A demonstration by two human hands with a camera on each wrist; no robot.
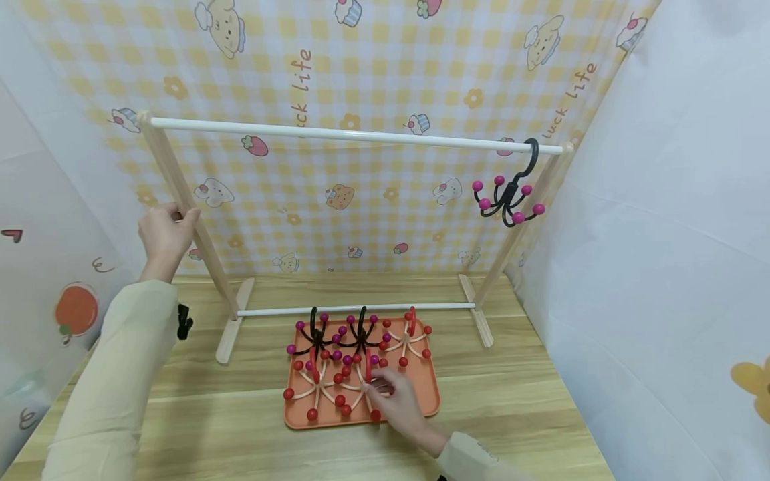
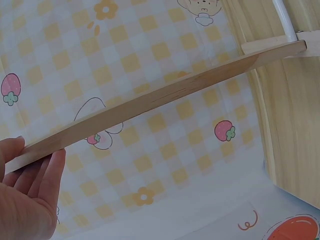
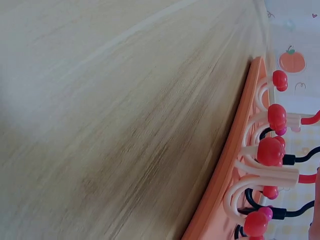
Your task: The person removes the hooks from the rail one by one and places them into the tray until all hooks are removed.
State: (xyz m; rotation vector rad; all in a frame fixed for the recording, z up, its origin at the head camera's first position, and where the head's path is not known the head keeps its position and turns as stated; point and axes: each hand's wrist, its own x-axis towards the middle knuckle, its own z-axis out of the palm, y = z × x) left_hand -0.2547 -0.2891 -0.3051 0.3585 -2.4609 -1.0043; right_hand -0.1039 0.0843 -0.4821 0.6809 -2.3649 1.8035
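Note:
My left hand (image 1: 167, 234) grips the left wooden post (image 1: 180, 180) of a rack partway up; in the left wrist view, thumb and fingers lie on either side of the post. At the tray, my right hand (image 1: 394, 401) pinches a cream multi-arm hanger (image 1: 361, 387) with red ball tips by the base of its red hook. Beside it lies a matching red-hooked hanger (image 1: 317, 387), with another red-hooked hanger (image 1: 406, 339) behind. Two black hangers (image 1: 317, 339) with magenta balls lie at the tray's back. In the right wrist view, only a sliver of the hand shows.
The rack's white top rail (image 1: 337, 135) carries one black hanger (image 1: 508, 194) with magenta balls near its right end. A low white bar (image 1: 355, 308) joins the rack's feet behind the orange tray (image 1: 434, 401). A checked cloth (image 1: 373, 220) hangs behind the wooden table (image 1: 511, 401).

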